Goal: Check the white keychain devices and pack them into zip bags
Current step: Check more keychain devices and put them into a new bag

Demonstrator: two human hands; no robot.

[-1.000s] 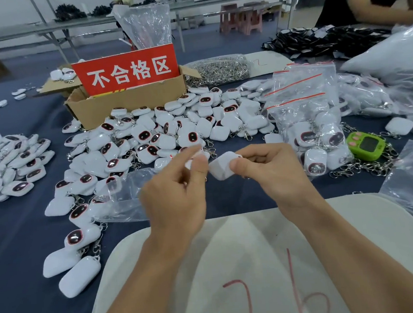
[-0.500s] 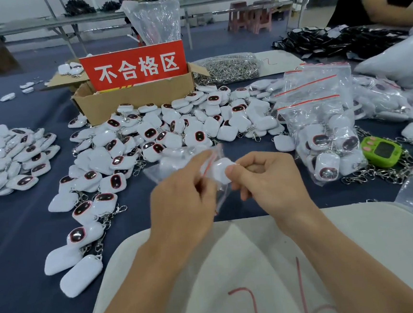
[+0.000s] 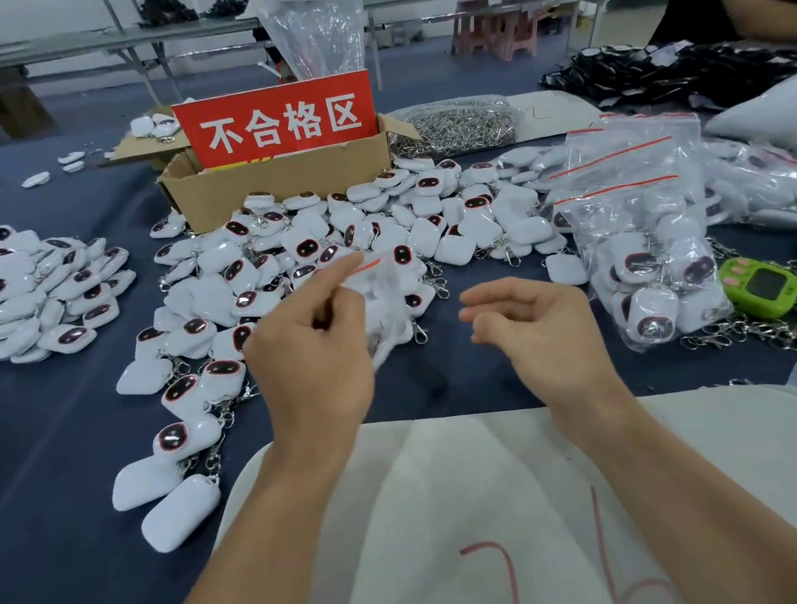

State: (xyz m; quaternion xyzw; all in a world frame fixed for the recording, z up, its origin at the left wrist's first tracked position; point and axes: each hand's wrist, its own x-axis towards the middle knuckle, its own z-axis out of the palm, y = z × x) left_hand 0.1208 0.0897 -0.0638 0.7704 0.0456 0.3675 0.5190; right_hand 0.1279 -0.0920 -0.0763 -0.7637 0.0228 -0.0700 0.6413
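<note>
Right hand (image 3: 539, 333) has let go, fingers slack and empty; left hand (image 3: 310, 357) pinches one bag (image 3: 384, 303) over open cloth (image 3: 442, 384) mid-frame.

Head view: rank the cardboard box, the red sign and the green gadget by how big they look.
1. cardboard box, flaps included
2. red sign, nearly as large as the box's front
3. green gadget, clearly smallest though nearer the camera

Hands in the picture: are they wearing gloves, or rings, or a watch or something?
No gloves! The left hand and the right hand are both bare, with no rings showing. There is no watch or bracelet on either wrist. The forearms are bare too, all the way to the bottom edge of the head view, so no sleeve shows.
</note>
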